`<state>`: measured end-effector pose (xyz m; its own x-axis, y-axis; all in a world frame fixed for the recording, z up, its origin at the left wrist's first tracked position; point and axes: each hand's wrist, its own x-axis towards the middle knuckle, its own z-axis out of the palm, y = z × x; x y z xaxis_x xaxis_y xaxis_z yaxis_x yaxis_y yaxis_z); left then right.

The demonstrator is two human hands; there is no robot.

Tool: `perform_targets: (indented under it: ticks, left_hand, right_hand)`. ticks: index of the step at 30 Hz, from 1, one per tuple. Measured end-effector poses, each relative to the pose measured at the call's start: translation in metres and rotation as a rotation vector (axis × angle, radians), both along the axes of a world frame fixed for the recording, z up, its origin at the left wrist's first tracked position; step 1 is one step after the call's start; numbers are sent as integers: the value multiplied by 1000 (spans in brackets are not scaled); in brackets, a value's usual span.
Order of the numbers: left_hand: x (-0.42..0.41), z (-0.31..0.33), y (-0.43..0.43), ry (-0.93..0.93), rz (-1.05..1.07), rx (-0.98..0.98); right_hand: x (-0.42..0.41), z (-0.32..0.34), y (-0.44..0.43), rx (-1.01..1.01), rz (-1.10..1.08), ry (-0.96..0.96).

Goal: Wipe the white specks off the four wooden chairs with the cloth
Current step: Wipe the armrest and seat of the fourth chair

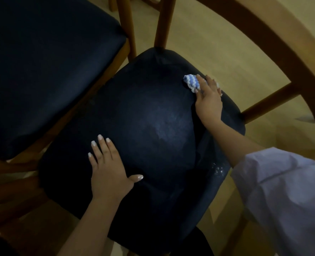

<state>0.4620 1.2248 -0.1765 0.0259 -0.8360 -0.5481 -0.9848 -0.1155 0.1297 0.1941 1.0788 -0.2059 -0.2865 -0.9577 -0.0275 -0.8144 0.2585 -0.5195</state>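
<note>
Two wooden chairs with dark padded seats are in view: one chair (143, 117) in the centre, a second chair (47, 67) at upper left. One blue-and-white cloth (191, 83). Two bare hands: left hand (109, 169), right hand (209, 100). One cluster of white specks (218, 169).

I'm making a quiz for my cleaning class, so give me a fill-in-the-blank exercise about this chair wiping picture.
1. The right hand presses a blue and white ____ onto the dark seat cushion.
2. The left hand lies ____ on the cushion, fingers spread.
3. A cluster of white specks remains near the cushion's ____ edge.

Missing words: cloth; flat; right
</note>
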Motion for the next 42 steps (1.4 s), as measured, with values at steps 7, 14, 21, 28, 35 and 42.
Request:
perform_targets:
  ticks: [7, 14, 21, 28, 35, 42]
  left_hand:
    - [-1, 2, -2, -29, -27, 39]
    - [-2, 5, -2, 9, -16, 34]
    - [-3, 3, -3, 1, -2, 19]
    - [-2, 2, -5, 0, -4, 30]
    - [-2, 0, -5, -13, -11, 55]
    - [-4, 4, -6, -64, -26, 51]
  right_hand:
    - [17, 5, 46, 23, -4, 4]
    - [61, 2, 143, 37, -68, -3]
    - [66, -1, 168, 70, -100, -13]
    - [42, 1, 126, 49, -197, -52]
    - [-10, 8, 65, 102, -288, -38]
    - [-30, -3, 54, 33, -211, 0]
